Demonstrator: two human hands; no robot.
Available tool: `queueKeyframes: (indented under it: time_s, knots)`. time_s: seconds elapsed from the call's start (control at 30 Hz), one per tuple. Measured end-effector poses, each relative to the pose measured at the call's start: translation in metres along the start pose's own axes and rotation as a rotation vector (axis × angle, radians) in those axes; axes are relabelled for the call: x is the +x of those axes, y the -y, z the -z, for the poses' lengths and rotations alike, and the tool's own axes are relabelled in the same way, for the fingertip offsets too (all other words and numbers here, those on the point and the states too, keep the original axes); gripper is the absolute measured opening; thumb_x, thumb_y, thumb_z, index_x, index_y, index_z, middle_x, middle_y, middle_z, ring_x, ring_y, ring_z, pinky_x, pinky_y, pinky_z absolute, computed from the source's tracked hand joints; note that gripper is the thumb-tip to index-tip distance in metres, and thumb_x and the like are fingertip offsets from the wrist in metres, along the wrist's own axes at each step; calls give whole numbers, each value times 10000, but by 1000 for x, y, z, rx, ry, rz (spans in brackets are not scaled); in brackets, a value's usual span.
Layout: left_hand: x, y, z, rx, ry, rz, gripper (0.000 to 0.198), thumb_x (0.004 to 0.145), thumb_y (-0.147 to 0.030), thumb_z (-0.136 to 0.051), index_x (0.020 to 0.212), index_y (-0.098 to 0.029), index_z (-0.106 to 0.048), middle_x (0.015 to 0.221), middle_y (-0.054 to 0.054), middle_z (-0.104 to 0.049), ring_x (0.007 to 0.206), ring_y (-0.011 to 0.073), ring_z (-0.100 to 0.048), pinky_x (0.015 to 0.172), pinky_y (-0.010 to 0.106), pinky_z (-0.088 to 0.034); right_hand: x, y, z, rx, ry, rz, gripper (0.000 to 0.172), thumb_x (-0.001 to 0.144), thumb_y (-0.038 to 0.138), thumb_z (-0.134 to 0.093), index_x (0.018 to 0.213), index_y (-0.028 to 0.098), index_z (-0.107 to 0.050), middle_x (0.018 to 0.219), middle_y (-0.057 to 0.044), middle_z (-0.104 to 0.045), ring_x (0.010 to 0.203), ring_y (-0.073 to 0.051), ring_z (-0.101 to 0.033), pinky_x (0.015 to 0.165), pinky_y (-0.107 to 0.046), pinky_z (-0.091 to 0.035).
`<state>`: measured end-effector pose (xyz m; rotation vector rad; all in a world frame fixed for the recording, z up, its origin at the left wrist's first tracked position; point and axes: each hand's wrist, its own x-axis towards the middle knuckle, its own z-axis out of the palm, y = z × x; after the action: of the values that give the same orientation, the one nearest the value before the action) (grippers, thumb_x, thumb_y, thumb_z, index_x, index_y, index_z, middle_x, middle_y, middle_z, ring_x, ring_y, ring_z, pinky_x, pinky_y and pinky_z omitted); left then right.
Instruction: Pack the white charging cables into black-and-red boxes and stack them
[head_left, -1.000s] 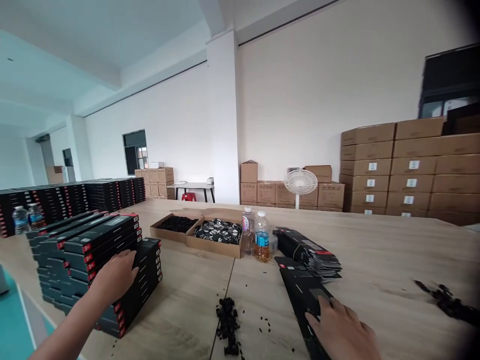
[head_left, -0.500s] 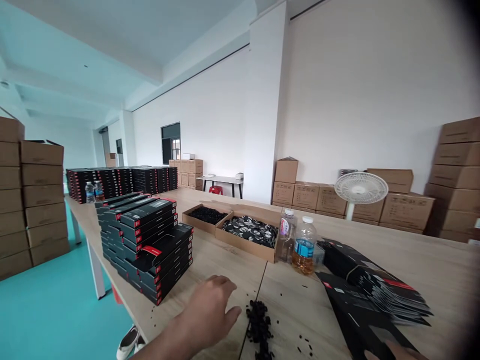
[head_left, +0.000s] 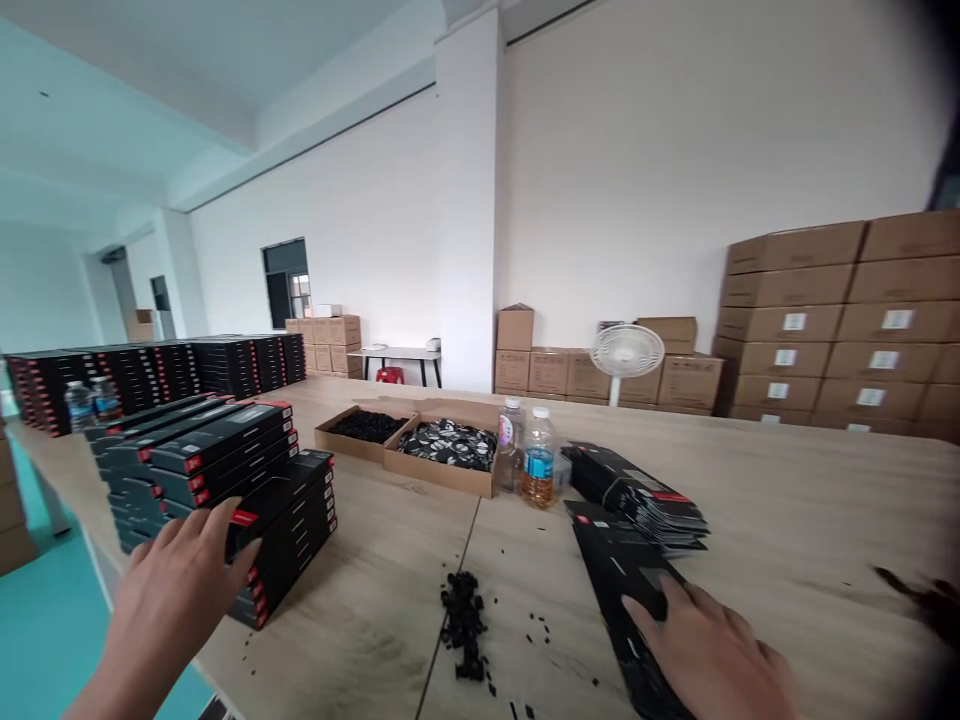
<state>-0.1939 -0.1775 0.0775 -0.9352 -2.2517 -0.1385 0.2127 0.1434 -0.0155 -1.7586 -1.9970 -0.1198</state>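
Black stuff pretty much covers your wooden table (head_left: 787, 520) in the head view. Your left hand (head_left: 176, 590) has its fingers spread loose and gripping nothing, tips right at the near top corner of the stack of black boxes (head_left: 292, 520) by the table's left edge. Your right hand (head_left: 712, 660) lies flat, fingers released, on a flattened black carton (head_left: 615, 570), with a fanned pile of flat cartons (head_left: 637, 495) just behind it and a little heap of black bits (head_left: 463, 615) between your hands.
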Motion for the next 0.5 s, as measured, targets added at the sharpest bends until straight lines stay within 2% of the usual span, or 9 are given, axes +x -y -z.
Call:
queueKeyframes:
  time_s: [0.13, 0.2, 0.27, 0.3, 0.37, 0.43, 0.5]
  knots:
    - [-13, 9, -25, -51, 28, -50, 419, 978, -307, -360, 1307, -141, -558, 1048, 121, -754, 987, 333, -674, 816, 432, -456, -9, 21, 22, 30, -120, 81, 506, 890, 430, -411, 1234, 150, -654, 1346, -174, -608, 1244, -377, -520, 962, -569, -417]
    - [-12, 6, -33, -106, -36, -83, 385, 980, -266, -345, 1227, -165, -622, 995, 102, -766, 964, 316, -688, 843, 433, -448, -13, 31, 24, 136, -178, 165, 464, 903, 408, -412, 1205, 165, -667, 1317, -166, -626, 1224, -366, -529, 952, -548, -430]
    - [-9, -2, -35, -175, -143, -145, 358, 976, -259, -371, 1135, -154, -674, 959, 115, -763, 922, 311, -693, 837, 431, -448, -19, 42, 22, 313, -166, 265, 431, 906, 404, -424, 1163, 176, -684, 1253, -158, -659, 1191, -350, -548, 978, -517, -431]
    - [-7, -8, -35, -217, -202, -181, 339, 971, -268, -399, 1097, -145, -689, 933, 121, -759, 886, 306, -694, 819, 421, -452, -23, 49, 20, 423, -124, 305, 423, 905, 411, -435, 1151, 176, -688, 1216, -158, -674, 1174, -341, -560, 998, -501, -426]
    - [-9, -26, -31, -316, -318, -254, 286, 952, -278, -466, 1057, -145, -696, 876, 109, -750, 810, 276, -689, 784, 394, -462, -33, 63, 16, 673, 41, 329, 445, 898, 449, -466, 1180, 173, -670, 1148, -156, -693, 1115, -322, -598, 1003, -473, -435]
    - [-19, -56, -25, -441, -437, -369, 213, 916, -260, -555, 1062, -184, -692, 842, 65, -746, 761, 229, -686, 770, 350, -473, -47, 80, 15, 968, 289, 252, 553, 884, 536, -504, 1308, 190, -584, 1107, -138, -697, 1022, -299, -647, 909, -441, -497]
    - [-39, -95, -17, -584, -533, -547, 220, 866, -212, -642, 1075, -260, -691, 824, 8, -751, 743, 184, -696, 755, 292, -488, -60, 96, 17, 1297, 544, 108, 715, 866, 618, -523, 1461, 241, -401, 1191, -125, -666, 984, -281, -673, 760, -399, -544]
